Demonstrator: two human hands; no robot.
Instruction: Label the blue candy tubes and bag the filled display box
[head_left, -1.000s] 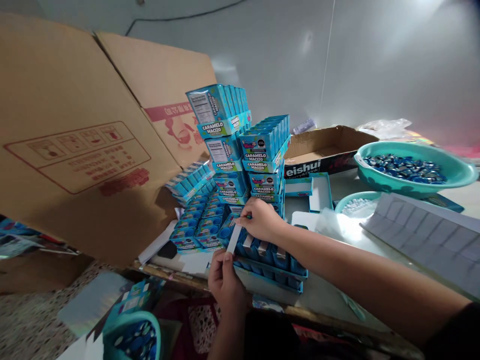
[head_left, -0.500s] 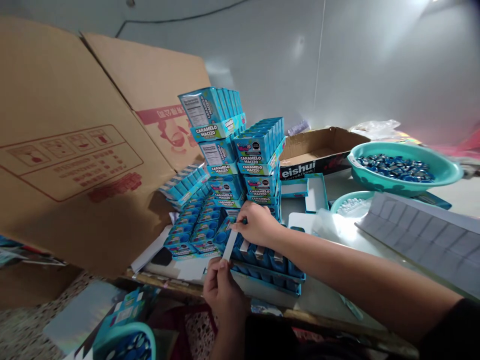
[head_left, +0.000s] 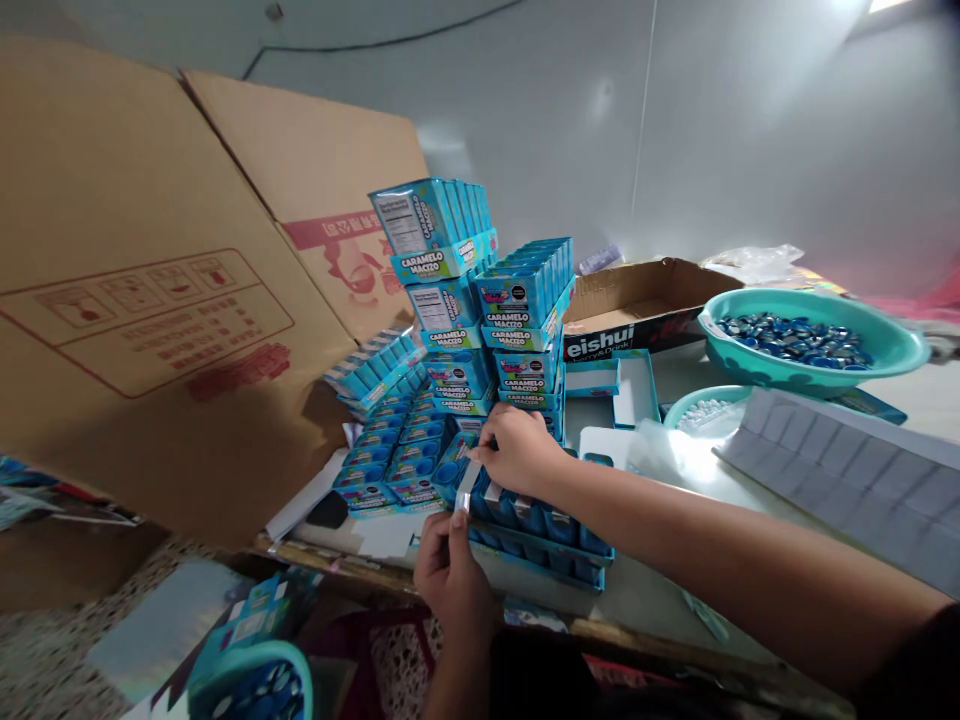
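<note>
A narrow pale strip [head_left: 469, 483] is stretched between my hands; I cannot tell whether it is tape or paper. My left hand [head_left: 454, 565] pinches its lower end at the table's front edge. The upper end is held under the fingertips of my right hand [head_left: 520, 447]. Just behind and right of the strip lies a blue tray of small boxes [head_left: 547, 535], with several similar pale strips across it, partly covered by my right hand. Beyond stand stacks of blue candy display boxes [head_left: 450, 260] marked "Caramelo Macizo".
A large cardboard carton [head_left: 150, 280] rises on the left. At the back right are a shallow carton [head_left: 637, 290], a turquoise basin [head_left: 825, 360] of blue wrapped pieces, a smaller bowl [head_left: 675, 405] of white pieces and a creased white sheet [head_left: 840, 480]. Another tub [head_left: 300, 665] sits below the table edge.
My left hand has shifted slightly right and the strip now looks shorter and bent at its lower end, catching light. My right hand stays at the upper end.
</note>
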